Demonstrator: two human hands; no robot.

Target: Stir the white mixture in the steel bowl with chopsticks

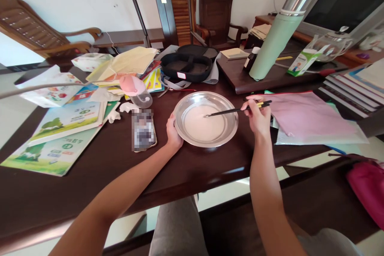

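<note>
Right grip [258, 116] closed round chopsticks [222, 112], left grip [174, 134] clasping basin [207, 141] rim, inside worktop [210, 168] front edge. Head view: I see whitish liquid [204, 128] in, stirring apparently underway; how much remains, can't tell.

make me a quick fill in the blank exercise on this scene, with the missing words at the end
The person's ____ hand holds the side of the metal bowl.
The right hand holds a pair of ____ with tips pointing towards the bowl's middle.
The tall flask is coloured ____ below its silver cap.

Missing words: left; chopsticks; green.
</note>
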